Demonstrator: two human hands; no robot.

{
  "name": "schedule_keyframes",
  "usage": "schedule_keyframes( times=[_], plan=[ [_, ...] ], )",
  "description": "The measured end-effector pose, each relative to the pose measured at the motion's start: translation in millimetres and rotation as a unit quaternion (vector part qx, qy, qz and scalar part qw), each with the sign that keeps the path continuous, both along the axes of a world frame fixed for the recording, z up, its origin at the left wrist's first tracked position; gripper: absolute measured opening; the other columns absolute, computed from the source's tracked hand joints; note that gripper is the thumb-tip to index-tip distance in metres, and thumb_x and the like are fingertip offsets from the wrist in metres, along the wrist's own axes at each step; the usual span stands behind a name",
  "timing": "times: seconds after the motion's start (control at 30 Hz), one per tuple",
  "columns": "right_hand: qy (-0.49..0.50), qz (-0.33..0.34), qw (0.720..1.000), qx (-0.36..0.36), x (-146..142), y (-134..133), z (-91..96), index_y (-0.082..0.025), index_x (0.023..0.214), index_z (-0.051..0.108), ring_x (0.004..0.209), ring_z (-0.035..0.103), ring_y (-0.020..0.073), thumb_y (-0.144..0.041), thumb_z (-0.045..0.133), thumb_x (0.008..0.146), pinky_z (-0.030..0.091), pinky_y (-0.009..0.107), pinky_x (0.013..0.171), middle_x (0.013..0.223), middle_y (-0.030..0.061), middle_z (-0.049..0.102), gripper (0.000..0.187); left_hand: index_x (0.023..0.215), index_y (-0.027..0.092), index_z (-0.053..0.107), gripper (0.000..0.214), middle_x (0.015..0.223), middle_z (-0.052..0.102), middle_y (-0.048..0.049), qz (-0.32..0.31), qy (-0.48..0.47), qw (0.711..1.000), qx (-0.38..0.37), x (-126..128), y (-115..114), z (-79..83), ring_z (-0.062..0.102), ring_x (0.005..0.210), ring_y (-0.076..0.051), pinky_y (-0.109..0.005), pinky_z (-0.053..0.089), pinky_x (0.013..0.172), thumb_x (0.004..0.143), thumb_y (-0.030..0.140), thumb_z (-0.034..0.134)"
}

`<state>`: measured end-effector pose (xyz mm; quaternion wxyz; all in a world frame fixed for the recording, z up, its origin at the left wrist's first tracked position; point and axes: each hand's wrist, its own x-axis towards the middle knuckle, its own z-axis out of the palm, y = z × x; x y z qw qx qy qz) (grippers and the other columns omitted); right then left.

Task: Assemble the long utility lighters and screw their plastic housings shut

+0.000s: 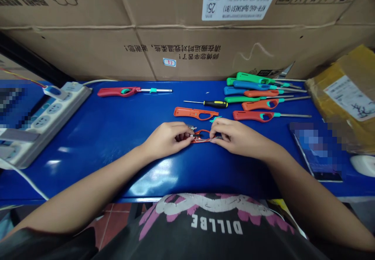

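Note:
Between my hands lies an orange lighter shell half [200, 140], with a thin pale wire along it. The fingers of my left hand [172, 137] pinch a small black part [199, 135] over the shell's left end, which they partly hide. My right hand [230, 135] is closed at the shell's right end; its fingertips pinch something there that I cannot make out. Behind them are the other orange shell half [195, 113], a small turquoise trigger piece [216, 119] and a small metallic piece [191, 127]. A black-and-yellow screwdriver [215, 104] lies farther back.
Several gas lighters [258, 115] in red, orange, green and blue lie at back right. One red lighter [118, 92] lies at back left. A power strip [47, 121] stands left; a phone-like device [316, 150] and yellow-taped box [345, 95] are right. Cardboard [102, 56] walls the back.

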<state>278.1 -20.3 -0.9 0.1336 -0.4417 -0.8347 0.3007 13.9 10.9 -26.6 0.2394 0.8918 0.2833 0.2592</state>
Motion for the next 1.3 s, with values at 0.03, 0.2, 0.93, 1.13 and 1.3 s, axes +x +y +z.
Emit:
schedule_keyframes(
  times=[0.03, 0.2, 0.93, 1.13, 1.3],
  plan=[
    [-0.002, 0.002, 1.0, 0.002, -0.4, 0.5, -1.0, -0.019, 0.095, 0.067, 0.071, 0.051, 0.0106, -0.02, 0.062, 0.095, 0.04, 0.026, 0.067, 0.097, 0.0019, 0.059, 0.005, 0.094, 0.015, 0.073, 0.008, 0.079, 0.07, -0.001, 0.0, 0.002, 1.0, 0.0, -0.1, -0.1, -0.1, 0.06, 0.063, -0.009, -0.022, 0.046, 0.06, 0.093, 0.021, 0.067],
    [-0.001, 0.007, 1.0, 0.002, 0.6, 2.6, -3.4, -0.019, 0.092, 0.064, 0.07, 0.052, 0.0103, -0.019, 0.063, 0.095, 0.04, 0.026, 0.068, 0.093, 0.0008, 0.061, 0.003, 0.096, 0.015, 0.073, 0.009, 0.08, 0.07, -0.0013, -0.003, 0.0, 1.0, -0.005, -0.9, 0.2, -1.0, 0.06, 0.064, -0.009, -0.022, 0.047, 0.06, 0.093, 0.02, 0.067],
    [-0.039, 0.022, 0.999, 0.001, -2.7, -2.4, -0.7, -0.026, 0.113, 0.068, 0.093, 0.062, 0.0167, -0.028, 0.054, 0.101, 0.045, 0.03, 0.079, 0.114, 0.0037, 0.063, 0.018, 0.098, 0.015, 0.071, 0.013, 0.085, 0.073, -0.0032, -0.003, 0.002, 1.0, -0.007, -1.2, 0.4, 0.1, 0.066, 0.075, -0.013, -0.023, 0.051, 0.067, 0.098, 0.024, 0.062],
    [-0.037, 0.015, 0.999, -0.016, -5.8, -3.3, -1.9, -0.024, 0.11, 0.064, 0.099, 0.062, 0.0187, -0.022, 0.051, 0.1, 0.046, 0.032, 0.082, 0.114, 0.0043, 0.065, 0.017, 0.096, 0.016, 0.071, 0.013, 0.085, 0.074, -0.003, 0.001, 0.004, 1.0, -0.003, -1.1, -0.8, 1.0, 0.067, 0.075, -0.013, -0.023, 0.051, 0.066, 0.098, 0.025, 0.062],
    [-0.024, 0.016, 0.999, -0.028, -6.9, -3.2, -1.1, -0.026, 0.11, 0.062, 0.099, 0.062, 0.0172, -0.018, 0.05, 0.099, 0.045, 0.031, 0.083, 0.115, 0.0025, 0.065, 0.018, 0.097, 0.016, 0.071, 0.012, 0.084, 0.074, -0.0035, 0.004, -0.001, 1.0, -0.003, -1.0, -1.0, 0.7, 0.066, 0.073, -0.013, -0.024, 0.051, 0.066, 0.096, 0.025, 0.064]
  ],
)
